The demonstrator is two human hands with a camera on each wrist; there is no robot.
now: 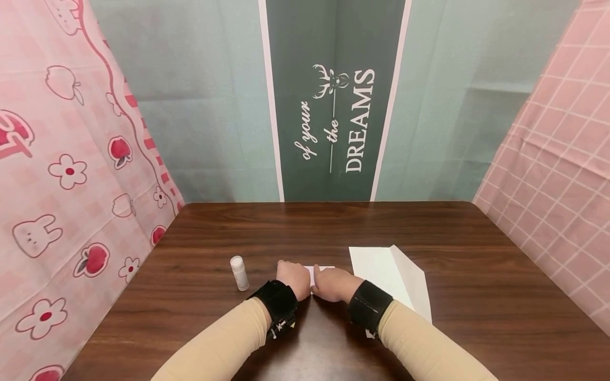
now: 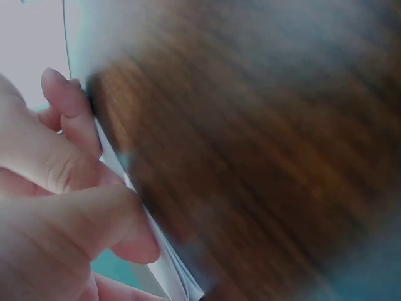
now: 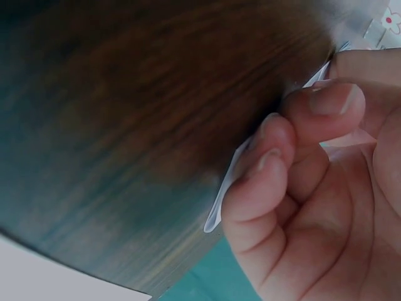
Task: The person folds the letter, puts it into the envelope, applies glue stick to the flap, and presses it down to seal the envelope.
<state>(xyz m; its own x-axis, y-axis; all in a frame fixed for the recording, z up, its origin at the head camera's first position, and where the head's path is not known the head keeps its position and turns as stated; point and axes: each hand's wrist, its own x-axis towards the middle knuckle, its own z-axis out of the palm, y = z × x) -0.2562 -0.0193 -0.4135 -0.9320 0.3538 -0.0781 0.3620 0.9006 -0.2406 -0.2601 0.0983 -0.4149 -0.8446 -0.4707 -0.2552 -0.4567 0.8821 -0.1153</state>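
A small folded piece of white paper (image 1: 311,273) lies on the table between both hands, largely covered by them. My left hand (image 1: 293,279) holds its left part with curled fingers; in the left wrist view the thumb lies along the layered edge of the paper (image 2: 164,266). From the other side, my right hand (image 1: 333,284) grips the right part. The right wrist view shows its fingers bent in at the paper's edge (image 3: 219,207), with the thumb close beside them.
A white capped tube, like a glue stick (image 1: 240,273), stands left of the hands on the dark wooden table (image 1: 324,227). On the right lies a larger white sheet (image 1: 376,267) with a creased, raised side, partly behind my right forearm. Printed cloths hang around the table.
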